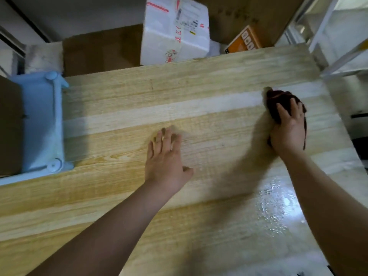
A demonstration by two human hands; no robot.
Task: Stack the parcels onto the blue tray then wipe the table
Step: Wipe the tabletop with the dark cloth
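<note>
Bunching the dark cloth under its palm, your right hand holds it with fingers curled over the top and presses it to the table near the far right side. Judge the cloth as soft, light and limp: it will fold and trail at the edges, so keep your hold on the gathered middle and let palm weight do the wiping, not the fingertips. A glossy wet patch nearer you suggests the cloth is damp and the wood may be slick there. Your left hand lies flat mid-table, fingers straight, holding nothing. At the left edge sits the blue tray with a brown parcel in it, partly cut off. A white parcel stands beyond the far edge; what it rests on is hidden.
</note>
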